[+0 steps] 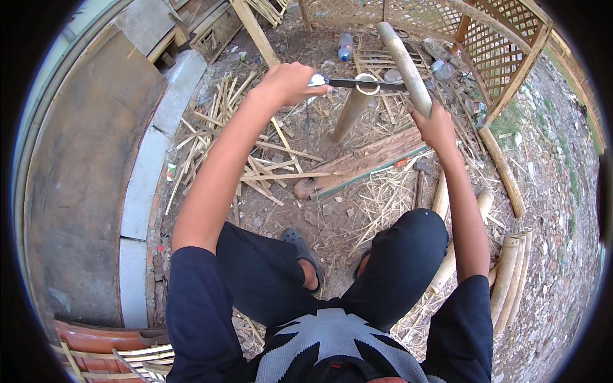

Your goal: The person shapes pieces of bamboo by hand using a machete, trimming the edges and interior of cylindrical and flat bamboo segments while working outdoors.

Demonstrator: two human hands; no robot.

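Observation:
My left hand (288, 83) is closed round the handle of a long knife, which shows a pale wrapped part at its front. The dark knife blade (345, 83) lies level across the open top of an upright bamboo tube (351, 116). My right hand (437, 127) grips the lower end of a thick bamboo length (405, 67), which slants up and away to the left. This bamboo length crosses the blade at its far right end; whether they touch I cannot tell. The tube stands on the ground ahead of my knees.
A worn wooden plank (367, 159) lies just behind the tube's foot. Split bamboo strips (258, 167) are scattered left, and cut bamboo lengths (509, 274) lie right. A hammer (419, 182) rests near my right knee. A lattice fence (495, 54) and a plastic bottle (345, 47) are farther off.

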